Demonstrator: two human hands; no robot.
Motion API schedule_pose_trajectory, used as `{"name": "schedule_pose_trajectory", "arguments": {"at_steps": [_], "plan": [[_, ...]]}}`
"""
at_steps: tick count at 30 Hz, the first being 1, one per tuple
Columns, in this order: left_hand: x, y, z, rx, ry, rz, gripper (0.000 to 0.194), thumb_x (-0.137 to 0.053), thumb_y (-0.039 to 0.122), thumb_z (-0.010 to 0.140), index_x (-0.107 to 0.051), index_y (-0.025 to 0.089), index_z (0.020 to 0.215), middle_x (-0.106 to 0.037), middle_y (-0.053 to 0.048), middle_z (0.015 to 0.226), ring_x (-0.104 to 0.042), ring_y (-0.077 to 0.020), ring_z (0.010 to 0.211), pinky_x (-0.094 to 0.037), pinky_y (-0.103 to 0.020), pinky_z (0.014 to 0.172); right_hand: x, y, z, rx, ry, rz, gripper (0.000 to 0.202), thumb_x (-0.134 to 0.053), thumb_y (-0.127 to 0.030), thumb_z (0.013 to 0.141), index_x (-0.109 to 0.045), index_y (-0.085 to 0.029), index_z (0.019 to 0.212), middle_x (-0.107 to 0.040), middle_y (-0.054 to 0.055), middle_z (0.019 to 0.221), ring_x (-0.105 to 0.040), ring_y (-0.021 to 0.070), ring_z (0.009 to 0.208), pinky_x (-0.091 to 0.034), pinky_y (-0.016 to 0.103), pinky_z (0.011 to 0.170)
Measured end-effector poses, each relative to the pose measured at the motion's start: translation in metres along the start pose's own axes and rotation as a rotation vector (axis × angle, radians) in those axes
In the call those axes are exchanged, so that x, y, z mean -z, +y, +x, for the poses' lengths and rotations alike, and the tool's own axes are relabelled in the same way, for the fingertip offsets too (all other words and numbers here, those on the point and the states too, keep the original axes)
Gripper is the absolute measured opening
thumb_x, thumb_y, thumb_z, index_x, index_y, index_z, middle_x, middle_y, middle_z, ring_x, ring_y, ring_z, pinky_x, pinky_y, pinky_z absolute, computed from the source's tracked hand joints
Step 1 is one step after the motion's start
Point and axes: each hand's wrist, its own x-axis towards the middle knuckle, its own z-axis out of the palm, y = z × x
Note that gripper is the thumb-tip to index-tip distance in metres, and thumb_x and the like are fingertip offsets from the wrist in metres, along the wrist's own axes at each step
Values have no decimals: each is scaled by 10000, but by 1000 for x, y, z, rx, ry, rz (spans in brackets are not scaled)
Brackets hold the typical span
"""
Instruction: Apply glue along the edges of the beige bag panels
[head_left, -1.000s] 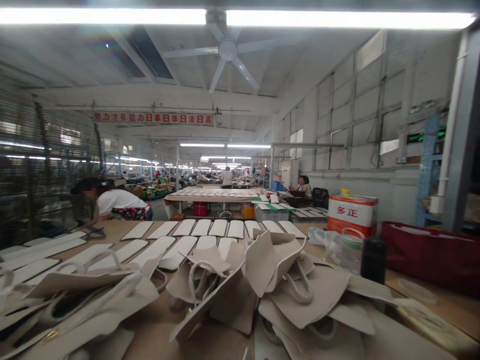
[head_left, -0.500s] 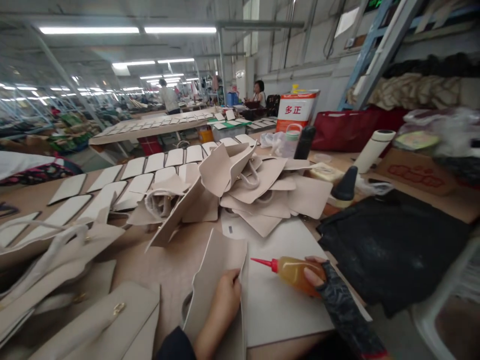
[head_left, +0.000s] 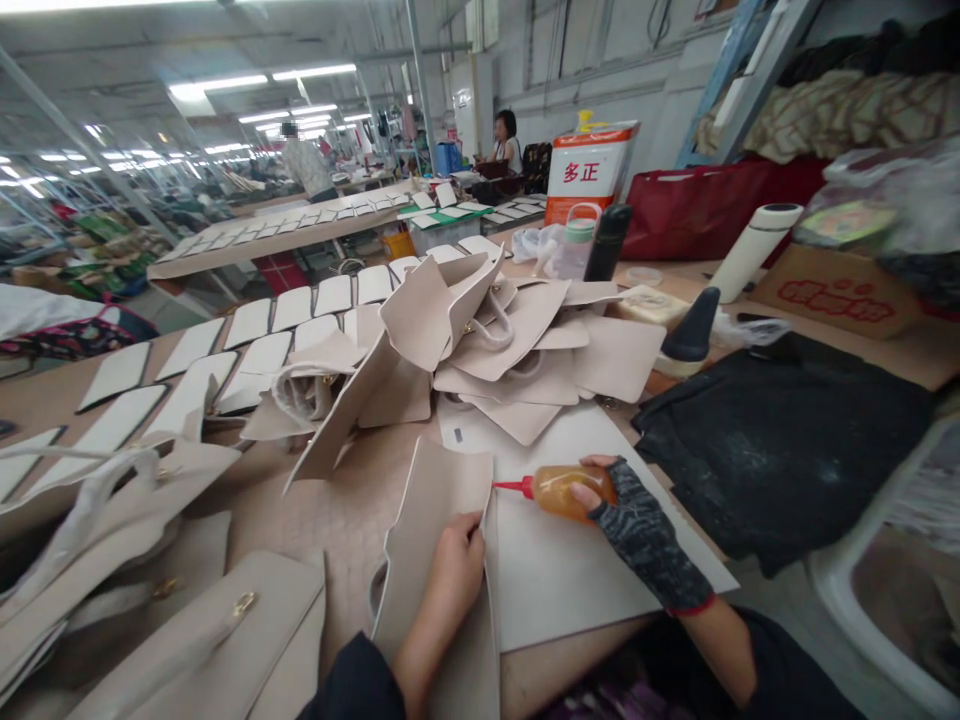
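With its fingers closed on the edge, my left hand point(head_left: 459, 562) holds a beige bag panel point(head_left: 442, 475) that stands tilted on the table. My right hand point(head_left: 626, 515), in a dark fingerless glove, is wrapped round a glue bottle point(head_left: 566, 491) with amber liquid inside and a red pointed nozzle. The nozzle tip is at the panel's right edge, near its upper corner; whether it touches I cannot tell. Under the bottle lies a pale flat board point(head_left: 555, 580). Behind it is a heap of beige bag pieces point(head_left: 525, 340) with wrapped handles.
More beige bag pieces point(head_left: 225, 620) lie at the left front. Rows of white panels point(head_left: 251, 322) cover the table behind. On the right are a black cloth point(head_left: 780, 440), a pale flask point(head_left: 757, 250) and an orange-and-white can point(head_left: 589, 172). Another person point(head_left: 504, 145) sits far back.
My right hand has brought the glue bottle left and up, so its nozzle now reaches the panel's edge. My left hand keeps its hold on the panel. The camera view has tipped downward slightly.
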Motion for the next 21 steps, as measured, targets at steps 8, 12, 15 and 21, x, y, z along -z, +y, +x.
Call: {"name": "schedule_pose_trajectory", "arguments": {"at_steps": [8, 12, 15, 21], "plan": [[-2, -4, 2, -22, 0, 0, 351, -455, 166, 779, -687, 158, 1043, -705, -59, 869, -644, -191, 818, -524, -319, 772, 5, -13, 8, 29, -70, -6, 336, -544, -457, 816, -527, -209, 1044, -606, 131, 1022, -593, 299, 966, -484, 492, 905], [-4, -6, 3, -34, -18, 11, 350, -443, 173, 795, -682, 148, 1049, -702, -68, 900, -646, -180, 786, -525, -318, 764, 8, -13, 12, 51, -64, -15, 339, -546, -451, 811, -527, -200, 1038, -599, 123, 1009, -589, 284, 953, -491, 477, 888], [-4, -7, 4, -40, -16, 19, 344, -450, 173, 795, -682, 147, 1048, -700, -67, 895, -646, -174, 772, -524, -311, 759, 9, -14, 13, 65, -85, -10, 309, -543, -430, 816, -525, -210, 1033, -598, 99, 1005, -586, 268, 962, -479, 471, 906], [-4, -7, 4, -45, -18, 12, 347, -454, 168, 789, -684, 147, 1048, -694, -68, 901, -638, -165, 755, -523, -297, 734, 8, -15, 13, 76, -80, 15, 319, -534, -421, 825, -515, -194, 1049, -600, 114, 1007, -591, 274, 963, -487, 469, 890]]}}
